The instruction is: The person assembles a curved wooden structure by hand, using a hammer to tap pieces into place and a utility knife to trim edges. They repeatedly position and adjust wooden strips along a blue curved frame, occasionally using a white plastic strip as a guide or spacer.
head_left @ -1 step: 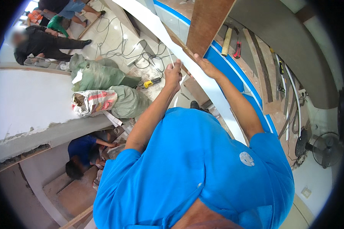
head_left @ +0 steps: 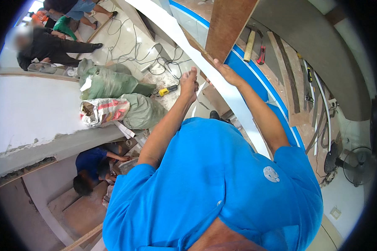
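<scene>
One white strip (head_left: 233, 99), one yellow tool (head_left: 167, 90), apparently three sacks (head_left: 142, 112).

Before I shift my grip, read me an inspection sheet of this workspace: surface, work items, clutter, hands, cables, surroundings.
Surface: brown worktop at right, bearing a red-handled tool and a dark strip.
Work items: long white strip, slanting across the view.
Clutter: green sacks and a red-and-white sack at left; a yellow tool on the tiled floor.
Hands: right hand grips the white strip; left hand is curled beside it, contents unclear.
Cables: dark cables, tangled on the floor.
Surroundings: person in dark clothes upper left, person in dark blue lower left; black fan at right.
</scene>
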A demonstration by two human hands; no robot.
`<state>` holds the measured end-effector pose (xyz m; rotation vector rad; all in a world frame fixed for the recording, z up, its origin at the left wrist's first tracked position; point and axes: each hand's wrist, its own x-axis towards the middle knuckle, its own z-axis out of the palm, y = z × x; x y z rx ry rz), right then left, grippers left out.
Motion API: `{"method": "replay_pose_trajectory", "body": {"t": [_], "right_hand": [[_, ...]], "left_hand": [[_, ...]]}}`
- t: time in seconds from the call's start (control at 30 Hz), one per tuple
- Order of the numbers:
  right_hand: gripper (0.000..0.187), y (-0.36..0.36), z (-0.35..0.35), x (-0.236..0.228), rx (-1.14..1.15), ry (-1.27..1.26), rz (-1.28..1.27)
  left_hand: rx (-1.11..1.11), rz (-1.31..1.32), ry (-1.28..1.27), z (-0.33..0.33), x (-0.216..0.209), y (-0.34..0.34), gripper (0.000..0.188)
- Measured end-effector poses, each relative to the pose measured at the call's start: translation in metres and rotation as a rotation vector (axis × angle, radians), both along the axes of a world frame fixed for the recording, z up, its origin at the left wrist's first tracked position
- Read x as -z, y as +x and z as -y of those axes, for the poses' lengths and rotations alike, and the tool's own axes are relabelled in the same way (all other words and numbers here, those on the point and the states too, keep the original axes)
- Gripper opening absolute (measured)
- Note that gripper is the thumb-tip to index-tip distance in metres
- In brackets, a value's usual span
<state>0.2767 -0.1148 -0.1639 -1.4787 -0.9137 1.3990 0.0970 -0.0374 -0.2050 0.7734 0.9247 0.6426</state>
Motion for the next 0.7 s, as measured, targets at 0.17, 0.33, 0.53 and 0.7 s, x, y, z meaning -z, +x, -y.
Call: {"method": "replay_pose_trajectory", "body": {"t": [0.17,0.33,0.53,0.7], "right_hand": [[0.088,0.018,-0.012,0.017,-0.012,-0.035,-0.02],[0.088,0.048,-0.021,0.07,-0.007,0.007,-0.032],[0.086,0.047,-0.041,0.083,-0.069,-0.157,-0.281],[0.09,0.056,-0.049,0.098,-0.115,-0.268,-0.287]], "left_hand": [[-0.117,-0.407,-0.042,-0.026,0.053,0.008,0.071],[0.612,-0.494,0.937,0.021,-0.018,0.017,0.041],[0.811,-0.406,2.098,0.057,-0.052,0.059,0.047],[0.875,-0.53,2.182,0.061,-0.05,0.069,0.035]]}}
